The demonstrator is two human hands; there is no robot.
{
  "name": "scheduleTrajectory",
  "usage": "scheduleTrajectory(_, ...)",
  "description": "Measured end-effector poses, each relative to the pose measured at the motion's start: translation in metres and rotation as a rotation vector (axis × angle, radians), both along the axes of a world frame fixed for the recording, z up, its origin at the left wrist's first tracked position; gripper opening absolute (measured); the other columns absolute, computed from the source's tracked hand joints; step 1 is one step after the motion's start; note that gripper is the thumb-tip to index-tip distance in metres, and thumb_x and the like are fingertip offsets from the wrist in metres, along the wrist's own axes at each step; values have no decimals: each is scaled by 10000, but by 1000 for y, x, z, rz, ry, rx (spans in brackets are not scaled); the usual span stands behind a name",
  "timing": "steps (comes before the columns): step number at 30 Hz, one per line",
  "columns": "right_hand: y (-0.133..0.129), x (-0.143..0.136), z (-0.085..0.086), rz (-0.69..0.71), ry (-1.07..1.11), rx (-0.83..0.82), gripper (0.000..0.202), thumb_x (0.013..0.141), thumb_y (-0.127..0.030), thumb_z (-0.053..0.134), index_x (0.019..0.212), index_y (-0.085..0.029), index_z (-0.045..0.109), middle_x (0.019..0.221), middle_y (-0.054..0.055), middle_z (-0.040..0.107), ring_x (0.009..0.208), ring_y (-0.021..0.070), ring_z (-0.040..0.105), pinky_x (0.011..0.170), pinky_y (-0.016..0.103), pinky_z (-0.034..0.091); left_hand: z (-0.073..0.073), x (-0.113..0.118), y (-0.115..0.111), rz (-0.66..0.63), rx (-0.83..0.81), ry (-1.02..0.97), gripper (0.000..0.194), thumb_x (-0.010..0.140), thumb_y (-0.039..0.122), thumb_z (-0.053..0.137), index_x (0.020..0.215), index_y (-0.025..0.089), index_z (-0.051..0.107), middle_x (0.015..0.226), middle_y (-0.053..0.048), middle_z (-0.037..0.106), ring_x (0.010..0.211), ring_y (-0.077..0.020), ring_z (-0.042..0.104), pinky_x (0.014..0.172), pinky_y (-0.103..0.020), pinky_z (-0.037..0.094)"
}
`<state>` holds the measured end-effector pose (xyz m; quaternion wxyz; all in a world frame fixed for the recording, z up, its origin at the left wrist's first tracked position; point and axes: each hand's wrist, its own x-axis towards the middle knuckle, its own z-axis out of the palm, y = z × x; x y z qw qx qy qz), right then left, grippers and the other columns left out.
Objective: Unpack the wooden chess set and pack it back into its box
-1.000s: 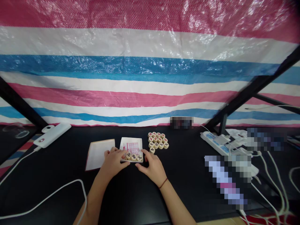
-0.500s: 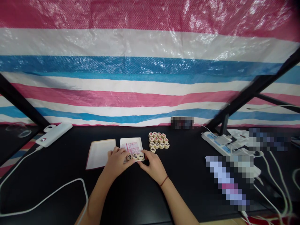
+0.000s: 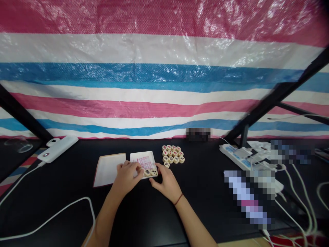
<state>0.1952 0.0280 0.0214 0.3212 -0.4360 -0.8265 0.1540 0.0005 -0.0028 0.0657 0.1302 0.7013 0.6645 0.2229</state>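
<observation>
1. Currently, the left hand (image 3: 128, 176) is reaching over the near left part of a small open box (image 3: 142, 153), its thumb and index finger bending close together. A pale edge is showing beside its fingers, but whether they are gripping a piece is impossible to tell.
2. The right hand (image 3: 167, 181) is bracing the box's near right corner, thumb and index finger spreading apart, one along each side.
3. Inside the box, two round pieces (image 3: 150, 172) with black characters are lying by the near wall, and a paper with a pink grid (image 3: 144, 162) is resting behind them.
4. To the right, thirteen round pieces (image 3: 171, 160) are sitting on the black bench (image 3: 144, 212): two rows of four with red characters, then four and one with black.
5. A shallow white-lined lid (image 3: 109, 168) is lying to the box's left.
6. Farther left, a white device (image 3: 58, 149) is trailing a cable; a power strip (image 3: 234, 156) is standing at right.
</observation>
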Motion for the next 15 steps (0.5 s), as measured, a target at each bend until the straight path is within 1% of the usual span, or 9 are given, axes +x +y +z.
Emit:
scheduleTrajectory(2, -3, -1, 5, 0, 71, 80, 508, 750, -332, 675, 1195, -146, 516, 931, 83, 635, 847, 227, 603, 781, 369, 493, 1, 5, 0, -9, 62, -91, 147, 861, 341, 522, 856, 231, 619, 859, -3, 697, 864, -207, 577, 858, -397, 329)
scheduleTrajectory(3, -5, -2, 8, 10, 104, 117, 466, 764, -333, 668, 1171, -155, 527, 943, 84, 636, 862, 227, 603, 784, 366, 492, 1, 10, 0, -37, 75, -151, 147, 864, 344, 525, 864, 231, 619, 862, -2, 696, 848, -198, 584, 850, -382, 349)
scheduleTrajectory(6, -11, -5, 14, 76, 178, 171, 233, 845, -269, 595, 1065, -195, 567, 930, 61, 655, 849, 199, 609, 768, 337, 486, 1, 23, -1, -148, 61, -341, 156, 869, 349, 525, 849, 225, 617, 820, 2, 688, 770, -165, 596, 790, -322, 414)
scheduleTrajectory(7, -12, -5, 15, 94, 189, 176, 187, 867, -244, 569, 1050, -203, 573, 923, 53, 661, 839, 189, 611, 764, 328, 485, 0, 27, -2, -167, 59, -390, 155, 867, 349, 528, 844, 224, 616, 802, 3, 681, 751, -158, 595, 770, -306, 431)
scheduleTrajectory(9, -11, -1, 15, 88, 196, 194, 184, 888, -223, 544, 1068, -206, 578, 937, 54, 667, 851, 184, 613, 775, 324, 486, -2, 32, -2, -145, 81, -471, 149, 860, 347, 535, 846, 221, 612, 800, 0, 671, 742, -152, 596, 748, -288, 460)
scheduleTrajectory(10, -8, 3, 15, 46, 206, 207, 200, 890, -229, 543, 1085, -202, 581, 957, 63, 663, 877, 189, 612, 790, 328, 487, -4, 33, -1, -114, 98, -513, 145, 856, 348, 541, 849, 219, 609, 820, -4, 672, 752, -152, 602, 749, -287, 472)
scheduleTrajectory(12, -1, 16, 11, -123, 239, 222, 218, 888, -257, 541, 1084, -186, 604, 984, 88, 643, 909, 203, 603, 795, 334, 493, -8, 31, 0, -35, 139, -638, 148, 839, 357, 564, 852, 214, 597, 900, -22, 681, 796, -157, 627, 767, -293, 498)
scheduleTrajectory(14, 8, 31, 4, -341, 260, 199, 244, 875, -301, 537, 1051, -164, 635, 960, 102, 619, 836, 203, 598, 742, 332, 504, -14, 26, 3, 53, 162, -801, 179, 813, 375, 600, 869, 206, 580, 963, -43, 684, 842, -171, 655, 782, -304, 522)
scheduleTrajectory(15, 12, 38, 0, -420, 249, 169, 265, 864, -320, 535, 1040, -155, 644, 931, 98, 614, 764, 191, 588, 704, 328, 504, -17, 24, 5, 99, 166, -872, 205, 801, 381, 619, 893, 204, 574, 966, -49, 684, 857, -177, 664, 780, -306, 533)
